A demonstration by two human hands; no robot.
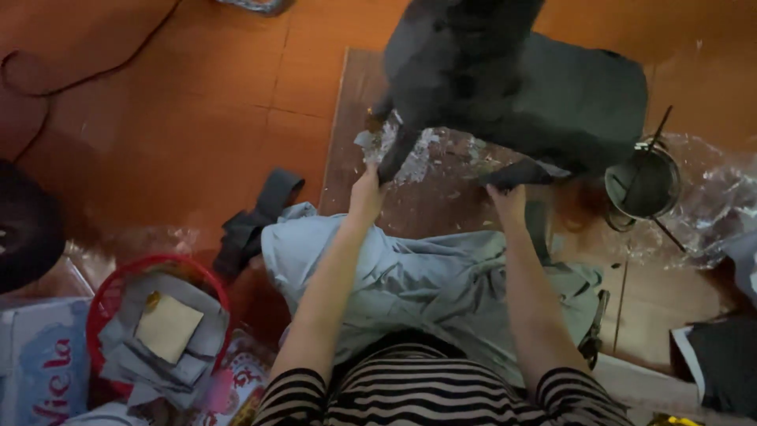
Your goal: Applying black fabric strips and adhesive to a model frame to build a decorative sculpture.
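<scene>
Both arms reach forward from a striped top over a pale blue cloth (pixel 441 284) that lies across the lap. The left hand (pixel 366 197) and right hand (pixel 509 201) hold up a large dark grey cloth (pixel 512 87), which hangs above the wooden board (pixel 355 118) on the orange floor (pixel 197 102).

The left fingers (pixel 371 175) are closed on a dark strip at the cloth's lower left edge; the strip slants down from the bulk of the cloth into the grip, so the cloth sits above and beyond the fingers. The right fingers (pixel 505 189) are pinched on a fold at the cloth's lower middle edge, with the rest of it spreading up and to the right of them. The fingertips themselves are mostly hidden by the cloth.

Crumpled clear plastic (pixel 410 154) lies on the board beneath the cloth, between the hands. To the right stands a small metal pot (pixel 643 185) with a thin stick across it, beside more clear plastic. Left of the lap lies a dark strap (pixel 256 217), and nearer the body a red basket (pixel 106 296) holds grey cloth pieces with a tan square (pixel 165 327) on top.
</scene>
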